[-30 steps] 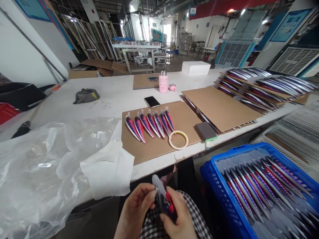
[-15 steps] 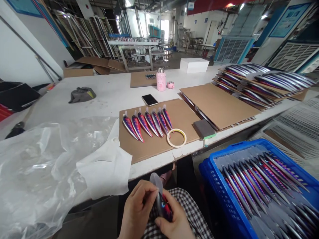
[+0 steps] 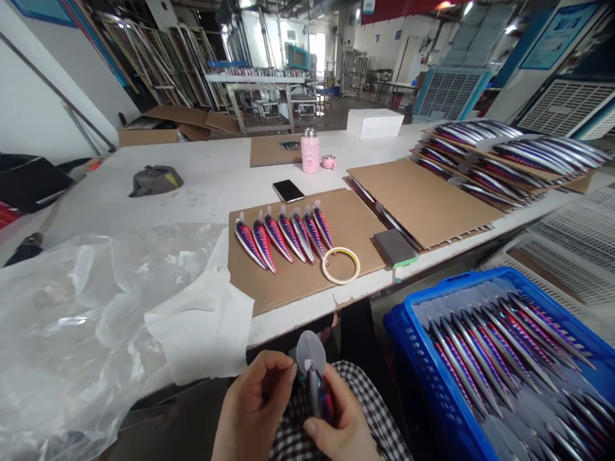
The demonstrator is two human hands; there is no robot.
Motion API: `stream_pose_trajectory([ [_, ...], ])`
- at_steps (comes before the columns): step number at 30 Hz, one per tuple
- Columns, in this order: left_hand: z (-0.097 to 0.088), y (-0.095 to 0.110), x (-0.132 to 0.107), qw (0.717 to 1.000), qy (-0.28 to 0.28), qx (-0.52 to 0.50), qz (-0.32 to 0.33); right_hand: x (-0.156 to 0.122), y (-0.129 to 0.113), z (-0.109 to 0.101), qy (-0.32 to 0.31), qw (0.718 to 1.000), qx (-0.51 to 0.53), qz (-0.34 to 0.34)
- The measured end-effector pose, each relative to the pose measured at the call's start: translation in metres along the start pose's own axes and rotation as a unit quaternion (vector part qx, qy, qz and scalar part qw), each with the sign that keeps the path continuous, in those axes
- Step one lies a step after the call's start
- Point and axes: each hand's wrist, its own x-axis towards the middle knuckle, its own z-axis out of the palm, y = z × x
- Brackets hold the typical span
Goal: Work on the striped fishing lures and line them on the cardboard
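In the head view, I can see the right hand (image 3: 343, 413) wrapped round a dark fishing lure (image 3: 314, 390) with red on its side, thumb and fingers gripping its body; it stands upright over the checked cloth (image 3: 350, 378), its pale rounded lip (image 3: 310, 349) on top. The left hand (image 3: 257, 403) is just beside it, thumb and forefinger tips pressed together — whether anything tiny sits between them, I can't tell.

Beyond, on the white tabletop (image 3: 206, 173), seven striped lures (image 3: 289, 238) lie in a row on a cardboard sheet (image 3: 355, 224), with a ring of tape (image 3: 340, 282) near the sheet's front edge. A dark-screened phone (image 3: 288, 191) lies behind them, and a pink bottle (image 3: 310, 153) carries a little cartoon face — no brand I can read. More lures fill a blue crate (image 3: 423, 371) at the right. The blue wall poster (image 3: 560, 38) has lettering too small to read.
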Motion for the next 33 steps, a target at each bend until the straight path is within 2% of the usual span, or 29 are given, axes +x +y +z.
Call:
stream_pose_trajectory([
  [4, 0.003, 0.003, -0.003, 0.986, 0.021, -0.128, -0.104, -0.001, 0.004, -0.004, 0.03, 0.998, -0.058, -0.004],
  [7, 0.005, 0.003, -0.005, 0.97, 0.007, -0.203, -0.138, -0.001, 0.009, -0.009, 0.055, 0.988, -0.143, -0.027],
  [9, 0.009, 0.002, -0.006, 0.963, -0.001, -0.227, -0.146, 0.0, 0.012, -0.013, 0.073, 0.963, -0.249, -0.074],
  [13, 0.018, 0.005, -0.005, 0.96, -0.006, -0.235, -0.155, 0.002, 0.013, -0.02, 0.083, 0.88, -0.422, -0.2],
  [15, 0.021, 0.005, -0.005, 0.956, -0.009, -0.247, -0.158, 0.003, 0.012, -0.023, 0.076, 0.844, -0.476, -0.236],
  [17, 0.023, 0.004, -0.005, 0.954, -0.018, -0.253, -0.159, 0.004, 0.011, -0.025, 0.067, 0.82, -0.509, -0.253],
  [19, 0.023, 0.002, -0.005, 0.954, -0.032, -0.254, -0.153, 0.004, 0.01, -0.026, 0.061, 0.815, -0.519, -0.251],
  [23, 0.023, -0.008, -0.004, 0.966, -0.032, -0.227, -0.119, 0.003, 0.013, -0.027, 0.043, 0.843, -0.493, -0.213],
  [26, 0.022, -0.014, -0.002, 0.987, -0.012, -0.152, -0.041, 0.003, 0.014, -0.023, 0.049, 0.889, -0.43, -0.154],
  [28, 0.02, -0.015, 0.0, 0.997, -0.01, -0.06, 0.057, 0.003, 0.011, -0.017, 0.041, 0.933, -0.343, -0.097],
  [30, 0.018, -0.011, 0.003, 0.988, -0.017, 0.025, 0.154, 0.004, 0.006, -0.011, 0.006, 0.976, -0.214, -0.039],
  [32, 0.016, -0.007, 0.004, 0.977, -0.027, 0.053, 0.206, 0.006, -0.001, -0.005, -0.034, 0.996, -0.078, 0.004],
  [33, 0.015, -0.005, 0.005, 0.977, -0.031, 0.045, 0.206, 0.006, -0.004, -0.002, -0.044, 0.999, -0.025, 0.018],
])
